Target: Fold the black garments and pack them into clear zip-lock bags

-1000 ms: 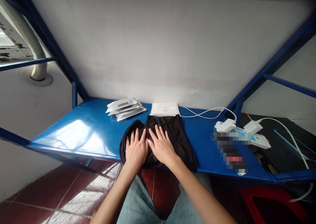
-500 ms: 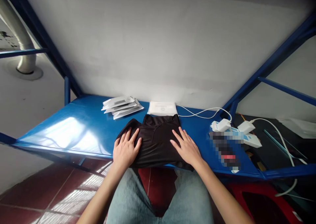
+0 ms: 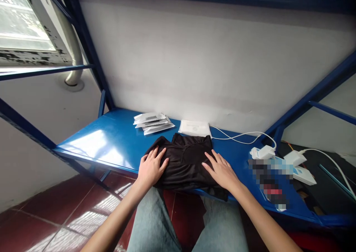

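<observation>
A black garment of thin, wrinkled fabric lies on the blue tabletop, its near edge drooping a little over the table's front. My left hand rests palm down on the garment's left side, fingers spread. On the right side, my right hand presses flat on the cloth with its fingers stretched out. Neither hand grips the fabric. Just behind the garment sits a white packet, and several white flat packages are stacked to its left.
At the right, a power strip holds white chargers with a white cable running along the back. A blurred-out item lies in front of it. Blue metal frame bars flank the table against a wall.
My view has tilted up and turned left, bringing a window into sight. Both hands stay flat on the garment, whose folds have shifted slightly.
</observation>
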The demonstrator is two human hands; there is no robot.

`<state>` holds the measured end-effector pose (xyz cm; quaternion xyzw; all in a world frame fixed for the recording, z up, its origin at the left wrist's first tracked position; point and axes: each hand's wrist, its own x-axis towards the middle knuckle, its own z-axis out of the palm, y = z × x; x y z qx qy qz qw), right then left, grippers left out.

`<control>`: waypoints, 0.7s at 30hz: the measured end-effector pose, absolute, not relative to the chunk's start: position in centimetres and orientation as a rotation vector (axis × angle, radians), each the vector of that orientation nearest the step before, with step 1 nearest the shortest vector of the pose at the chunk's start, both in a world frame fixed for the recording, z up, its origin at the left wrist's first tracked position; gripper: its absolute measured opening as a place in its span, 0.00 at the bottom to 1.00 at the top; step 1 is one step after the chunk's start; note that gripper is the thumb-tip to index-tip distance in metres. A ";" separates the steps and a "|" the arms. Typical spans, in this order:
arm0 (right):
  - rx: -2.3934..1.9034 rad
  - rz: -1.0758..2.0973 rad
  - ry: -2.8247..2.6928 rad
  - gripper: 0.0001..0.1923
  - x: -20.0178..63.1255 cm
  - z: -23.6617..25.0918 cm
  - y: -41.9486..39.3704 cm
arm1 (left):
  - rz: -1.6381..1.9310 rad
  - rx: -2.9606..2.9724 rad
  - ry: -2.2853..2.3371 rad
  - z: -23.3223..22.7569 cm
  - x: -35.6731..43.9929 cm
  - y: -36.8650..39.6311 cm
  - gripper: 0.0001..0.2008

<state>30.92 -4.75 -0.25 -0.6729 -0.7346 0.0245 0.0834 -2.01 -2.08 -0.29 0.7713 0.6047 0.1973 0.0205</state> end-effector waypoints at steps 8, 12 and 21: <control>-1.479 0.140 -2.352 0.18 22.8 5.3 1.4 | 1.169 2.290 1.482 3.1 -7.6 1.1 0.14; -1.344 0.246 -2.409 0.14 16.9 6.3 8.5 | 1.380 2.074 1.553 4.9 -11.8 5.4 0.13; -1.538 0.352 -2.208 0.20 6.0 6.2 26.2 | 1.123 1.584 1.995 4.0 -17.2 19.1 0.15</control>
